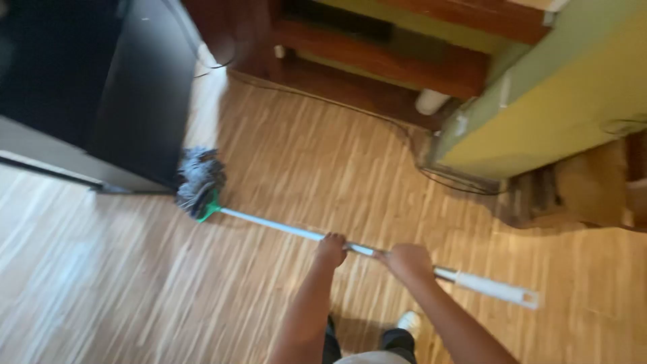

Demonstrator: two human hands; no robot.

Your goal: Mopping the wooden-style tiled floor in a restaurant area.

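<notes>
I see my left hand (331, 248) and right hand (406, 260) close together, both fists curled shut, knuckles up, forearms reaching forward and converging.

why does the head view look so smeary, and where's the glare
Head view: motion blur softens everything, worst at the dark cabinet and the mop head; both hands, left hand and right hand, are only slightly sharper on the mop handle. Pale glare streaks the wood floor at the left.
</notes>
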